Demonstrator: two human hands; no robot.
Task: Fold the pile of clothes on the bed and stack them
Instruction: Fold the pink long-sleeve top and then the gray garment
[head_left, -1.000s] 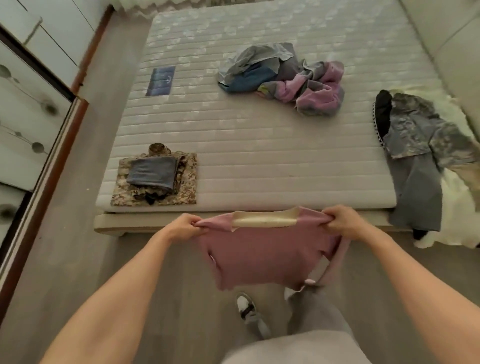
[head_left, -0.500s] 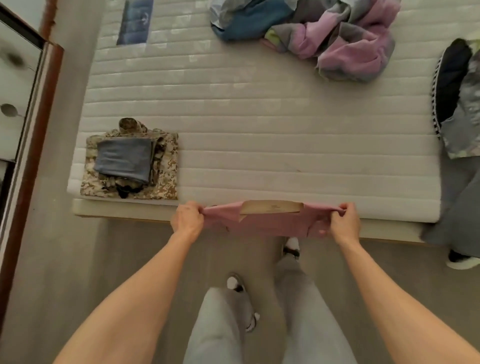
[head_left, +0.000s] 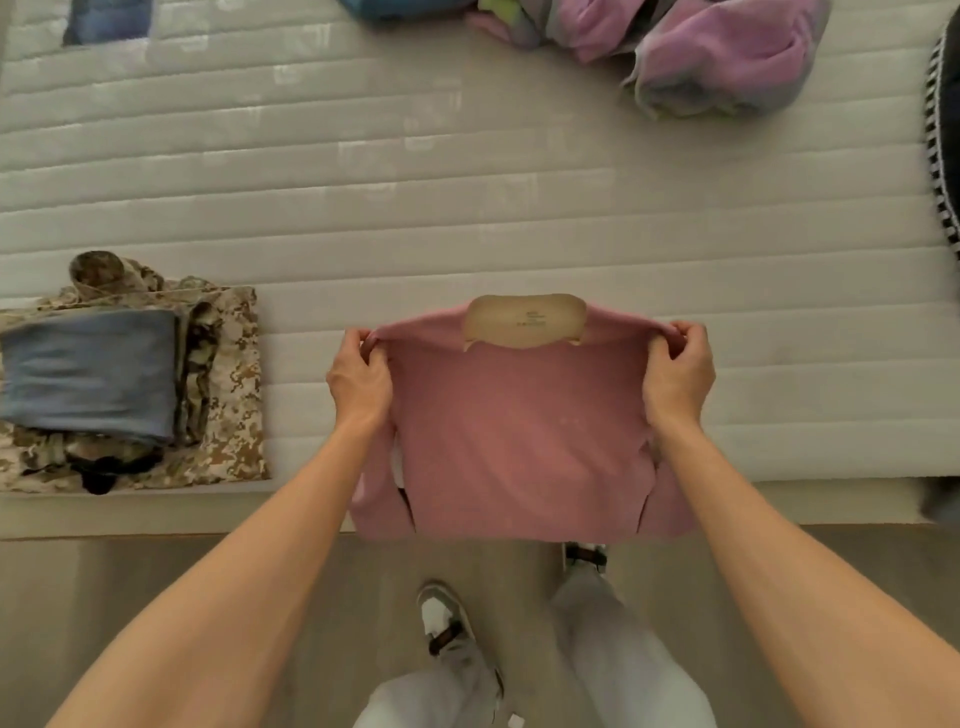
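Pink soft-knit top (head_left: 524, 431) with a tan neck lining hangs at frame centre over the quilted mattress (head_left: 467, 218) edge. My left hand (head_left: 358, 384) and right hand (head_left: 678, 382) pinch its shoulders. Folded camouflage-and-grey stack (head_left: 130, 384) lies lower left; crumpled pile (head_left: 717, 57) upper right.

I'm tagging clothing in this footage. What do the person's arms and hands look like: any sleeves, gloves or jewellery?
Both forearms are bare up to the frame's bottom edge, with no sleeves in view. The left hand and right hand wear no gloves, and no rings, watch or bracelets show. Lower down, the person wears light grey trousers and white-and-grey sneakers.
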